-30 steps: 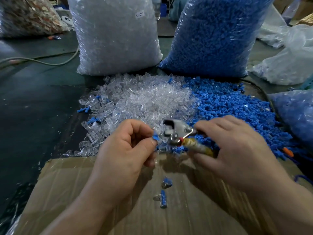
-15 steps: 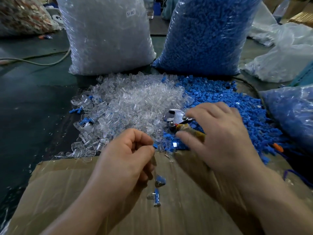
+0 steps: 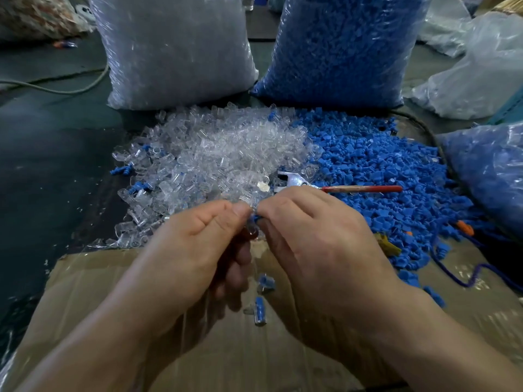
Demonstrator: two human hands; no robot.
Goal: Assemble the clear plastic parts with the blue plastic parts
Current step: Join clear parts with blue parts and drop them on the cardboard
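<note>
My left hand (image 3: 198, 250) and my right hand (image 3: 319, 244) meet in the middle, over the far edge of a flat sheet of cardboard (image 3: 249, 352). The fingertips of both hands are curled in and pinch a tiny blue part (image 3: 255, 219) between them. A small clear part (image 3: 252, 232) sits right under it, touching it, but I cannot tell which hand holds that one. Two small pieces, each clear and blue together (image 3: 266, 282) (image 3: 259, 311), lie on the cardboard just below my hands. Past my fingers is a big pile of clear parts (image 3: 226, 148), and right beside it a big pile of blue parts (image 3: 382, 165). A pair of pliers with a red handle (image 3: 362, 189) lies where the two piles touch. Behind the piles stand a fat bag of clear parts (image 3: 175, 49) and a fat bag of blue parts (image 3: 339, 46), side by side. A grey cord (image 3: 56, 90) runs over the dark table (image 3: 51, 171) on the left.
</note>
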